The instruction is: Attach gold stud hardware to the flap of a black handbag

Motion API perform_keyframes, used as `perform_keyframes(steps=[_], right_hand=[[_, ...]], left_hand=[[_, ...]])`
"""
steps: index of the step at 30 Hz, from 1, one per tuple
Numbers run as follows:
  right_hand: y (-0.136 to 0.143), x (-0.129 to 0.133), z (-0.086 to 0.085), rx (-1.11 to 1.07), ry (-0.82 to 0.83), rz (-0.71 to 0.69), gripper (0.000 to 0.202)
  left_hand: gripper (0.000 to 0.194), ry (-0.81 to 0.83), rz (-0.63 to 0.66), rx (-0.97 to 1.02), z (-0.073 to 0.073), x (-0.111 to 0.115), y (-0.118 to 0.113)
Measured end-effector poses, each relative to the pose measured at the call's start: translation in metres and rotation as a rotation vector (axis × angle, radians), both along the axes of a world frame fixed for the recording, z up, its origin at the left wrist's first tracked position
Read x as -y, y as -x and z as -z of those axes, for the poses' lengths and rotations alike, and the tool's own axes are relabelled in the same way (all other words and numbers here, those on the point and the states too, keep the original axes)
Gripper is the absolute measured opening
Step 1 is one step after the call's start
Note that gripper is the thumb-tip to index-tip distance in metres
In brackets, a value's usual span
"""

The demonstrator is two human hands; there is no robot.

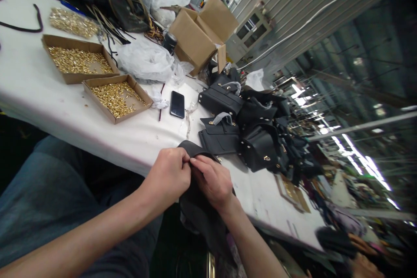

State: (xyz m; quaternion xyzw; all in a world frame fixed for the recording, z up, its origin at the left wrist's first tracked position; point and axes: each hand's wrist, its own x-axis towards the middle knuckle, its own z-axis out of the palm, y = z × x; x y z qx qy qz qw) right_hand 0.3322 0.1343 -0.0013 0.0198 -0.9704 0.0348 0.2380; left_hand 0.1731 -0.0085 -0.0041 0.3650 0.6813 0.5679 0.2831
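Both hands meet on a black leather piece (198, 200) at the near edge of the counter (39, 91), draping toward the lap. It looks like hardware fitting, calling next for a steady pinch. Left hand (169, 176) and right hand (211, 180) are curled, fingertips pinching its top edge. Finished black bags (247, 130) and trays of gold studs (115, 97) lie beyond.

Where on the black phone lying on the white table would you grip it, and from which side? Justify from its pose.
Grip the phone by its two long edges, coming from above. It lies flat, screen up, on the table, so only its thin sides offer purchase; both look clear, though crumpled plastic sits close on its left.
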Motion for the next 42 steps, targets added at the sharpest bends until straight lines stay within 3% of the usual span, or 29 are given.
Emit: perform_keyframes(steps=[9, 11, 16, 24, 30, 33, 39, 42], right_hand=[[0.003, 0.0, -0.007, -0.043, 0.147, 0.043, 0.036], [0.002, -0.002, -0.007, -0.062, 0.185, 0.065, 0.035], [0.0, -0.006, -0.007, -0.048, 0.323, 0.189, 0.03], [0.006, -0.012, -0.016, 0.024, 0.444, 0.259, 0.022], [0.013, -0.021, -0.014, 0.038, 0.657, 0.282, 0.022], [0.016, -0.025, -0.013, 0.047, 0.783, 0.285, 0.02], [0.024, -0.037, -0.017, 0.076, 0.941, 0.292, 0.021], [0.031, -0.046, -0.019, 0.087, 1.028, 0.29, 0.024]], left_hand=[[0.009, -0.035, 0.094, 0.175, 0.013, 0.001, 0.002], [0.016, -0.013, 0.096, 0.213, 0.013, 0.0, -0.001], [0.056, 0.007, 0.048, 0.304, 0.012, 0.001, -0.011], [0.03, -0.026, 0.017, 0.222, 0.018, 0.006, -0.016], [0.049, -0.102, -0.042, 0.218, 0.025, 0.001, -0.027], [0.057, -0.063, -0.036, 0.093, 0.018, 0.0, -0.028], [0.089, 0.225, 0.061, -0.18, -0.011, -0.012, -0.023], [0.099, 0.257, 0.068, -0.321, -0.021, -0.024, -0.021]])
